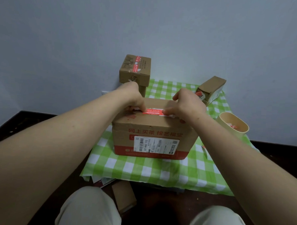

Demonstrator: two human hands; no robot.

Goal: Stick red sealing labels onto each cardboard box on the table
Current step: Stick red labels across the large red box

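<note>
Head view looks down on a green-and-white checked cloth (141,170) spread over a low table against a pale wall (148,27). At the cloth's centre stands a large cardboard box (153,136) printed with red characters and bearing a white shipping sticker. A person's left hand (131,98) and right hand (187,105) rest on its top, fingertips pressed down on the two ends of a red label (154,111) lying flat along the lid seam, each hand closed onto the strip. Behind, by the wall, a smaller box (135,70) already carries a red label and sits atop another. To the right, a third box (211,88) lies tilted near a tan round tub (235,131) holding red-and-white scraps.
</note>
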